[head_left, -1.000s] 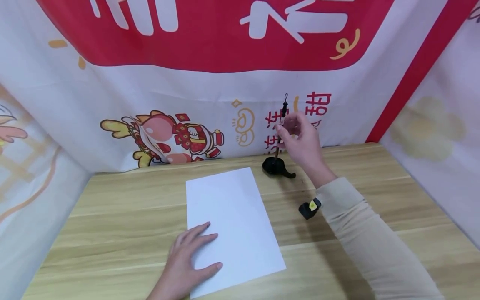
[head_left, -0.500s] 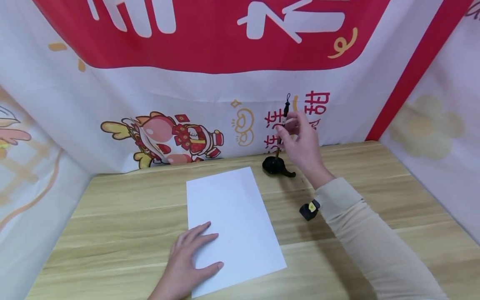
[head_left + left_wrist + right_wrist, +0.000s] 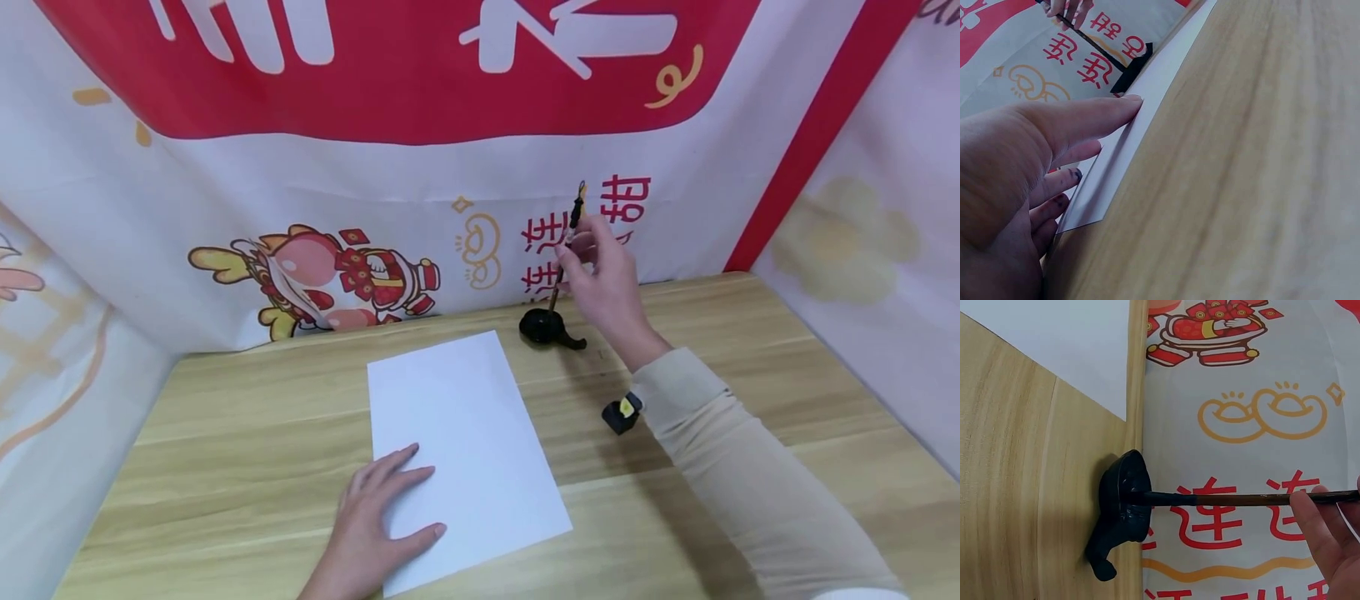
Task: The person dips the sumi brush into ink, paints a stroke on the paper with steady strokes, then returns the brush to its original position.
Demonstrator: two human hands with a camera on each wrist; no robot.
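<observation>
My right hand (image 3: 606, 271) pinches the upper handle of a dark writing brush (image 3: 1241, 500) between thumb and fingers. The brush stands nearly upright, its tip down inside a small black ink dish (image 3: 1113, 500) with a curved tail-like handle; the tip itself is hidden in the bowl. On the table lies a blank white sheet of paper (image 3: 465, 442). My left hand (image 3: 375, 517) rests on its lower left edge with fingers spread. Dark smudges mark some left fingertips (image 3: 1077, 175) in the left wrist view.
A small black block with a yellow label (image 3: 621, 413) sits on the wooden table (image 3: 247, 467), near the right sleeve cuff. Behind the table hangs a printed cloth backdrop (image 3: 420, 183) with red characters and a cartoon figure. Cloth also walls both sides.
The brush's top has tilted slightly to the right while its tip stays in the ink dish. My left hand stays on the paper. The head view has shifted a little.
</observation>
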